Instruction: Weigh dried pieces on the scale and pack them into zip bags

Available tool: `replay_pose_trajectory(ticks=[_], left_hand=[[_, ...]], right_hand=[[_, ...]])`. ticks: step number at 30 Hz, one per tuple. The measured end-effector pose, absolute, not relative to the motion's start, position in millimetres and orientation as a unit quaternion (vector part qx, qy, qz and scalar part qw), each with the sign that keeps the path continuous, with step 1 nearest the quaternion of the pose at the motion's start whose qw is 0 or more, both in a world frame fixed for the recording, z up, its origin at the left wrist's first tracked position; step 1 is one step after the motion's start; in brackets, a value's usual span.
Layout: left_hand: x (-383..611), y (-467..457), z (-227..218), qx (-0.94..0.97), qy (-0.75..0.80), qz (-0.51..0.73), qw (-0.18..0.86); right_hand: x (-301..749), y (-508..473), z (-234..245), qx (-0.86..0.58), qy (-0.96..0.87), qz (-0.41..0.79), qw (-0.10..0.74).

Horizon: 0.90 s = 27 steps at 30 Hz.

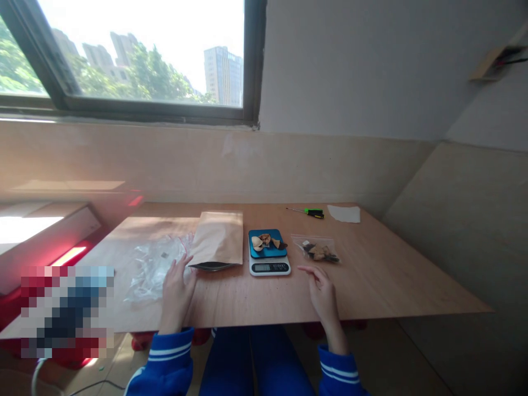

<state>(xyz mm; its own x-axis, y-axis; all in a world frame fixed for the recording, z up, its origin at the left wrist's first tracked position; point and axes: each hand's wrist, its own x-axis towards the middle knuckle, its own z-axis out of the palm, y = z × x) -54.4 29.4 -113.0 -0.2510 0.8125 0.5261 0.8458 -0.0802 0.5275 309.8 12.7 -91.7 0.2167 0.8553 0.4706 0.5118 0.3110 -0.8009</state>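
left hand, half open at the near corner of the paper bag, sits left of the scale; whether it grips the bag, i cannot tell. right hand, empty, fingers loosely bent and index extended, is just right of the scale. brownish dried pieces rest on the scale's top; a zip bag lies to its right.

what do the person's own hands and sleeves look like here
The left hand and right hand are bare, with no gloves visible. The left sleeve and right sleeve are bright blue, with thin white stripes around the cuffs.
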Motion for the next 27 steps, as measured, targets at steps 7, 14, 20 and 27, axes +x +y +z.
replay_pose_trajectory(ticks=[7,14,20,27], left_hand=[[-29.9,52.9,-86.1,-0.683,-0.649,-0.333,-0.045],[-18.5,34.0,-40.2,-0.635,-0.713,-0.293,-0.046],[-13.9,25.2,-20.3,-0.635,-0.716,-0.289,-0.011],[-7.6,23.1,-28.9,-0.62,-0.711,-0.33,-0.031]], right_hand=[[242.4,-3.0,-59.8,-0.443,-0.667,0.324,0.505],[145.1,4.3,-56.1,-0.377,-0.801,0.268,0.38],[103.1,35.5,-56.5,-0.458,-0.844,0.111,0.257],[84.8,64.4,-77.2,-0.518,-0.789,0.189,0.27]])
